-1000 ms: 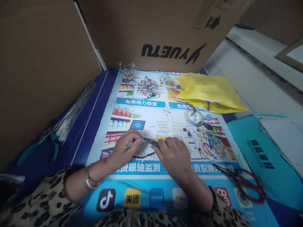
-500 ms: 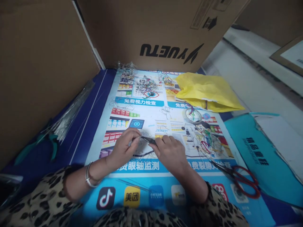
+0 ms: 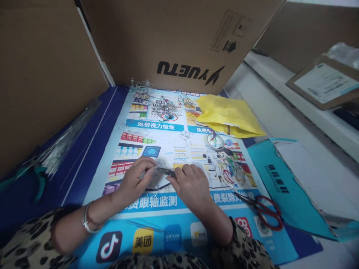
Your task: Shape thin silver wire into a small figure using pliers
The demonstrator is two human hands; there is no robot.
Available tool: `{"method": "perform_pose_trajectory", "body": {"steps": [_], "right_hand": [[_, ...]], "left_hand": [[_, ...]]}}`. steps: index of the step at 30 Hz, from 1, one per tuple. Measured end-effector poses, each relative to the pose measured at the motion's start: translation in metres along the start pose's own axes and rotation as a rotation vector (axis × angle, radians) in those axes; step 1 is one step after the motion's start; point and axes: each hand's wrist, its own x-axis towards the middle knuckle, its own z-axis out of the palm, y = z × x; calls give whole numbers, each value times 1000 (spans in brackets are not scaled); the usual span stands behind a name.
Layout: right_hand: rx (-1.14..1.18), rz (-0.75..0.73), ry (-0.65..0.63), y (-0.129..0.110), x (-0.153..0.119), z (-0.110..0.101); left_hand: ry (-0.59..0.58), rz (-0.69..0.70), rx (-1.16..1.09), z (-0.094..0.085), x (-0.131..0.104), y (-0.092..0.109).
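My right hand [image 3: 192, 185] is closed around a pair of needle-nose pliers [image 3: 167, 172], whose dark jaws point left. Close to the jaw tips, my left hand [image 3: 139, 173] pinches thin wire. Faint strands of that wire [image 3: 162, 163] loop up around the tips; how they run inside the fingers is hidden. Both hands are over the printed poster sheet [image 3: 179, 139], above its middle. Several thin dark wires [image 3: 144, 225] lie on the sheet nearer to me.
Red-handled scissors [image 3: 267, 211] lie at right, beside a tangle of coloured wire [image 3: 231, 168]. Beyond are a tape roll [image 3: 208, 142], a yellow bag [image 3: 231, 114] and a teal bag [image 3: 269, 168]. At left lie a silvery wire bundle [image 3: 63, 149] and teal-handled pliers [image 3: 40, 183]. Cardboard [image 3: 134, 41] stands behind.
The view has turned to the right, so everything sits further left in the picture. The pliers' jaws now show a little apart from my left fingertips. Both hands keep their grips.
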Motion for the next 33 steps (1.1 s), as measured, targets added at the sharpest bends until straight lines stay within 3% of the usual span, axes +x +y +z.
{"method": "perform_pose_trajectory", "body": {"steps": [4, 7, 14, 21, 33], "right_hand": [[70, -4, -20, 11, -2, -11], [95, 43, -17, 32, -4, -20], [-140, 233, -83, 80, -8, -26], [-70, 53, -277, 84, -16, -38], [-156, 216, -59, 74, -6, -8]], "left_hand": [[1, -55, -24, -1, 0, -3], [14, -100, -32, -2, 0, -4], [27, -100, -8, -2, 1, -8], [9, -110, -16, -3, 0, -9], [0, -113, 20, 0, 1, -7]]}}
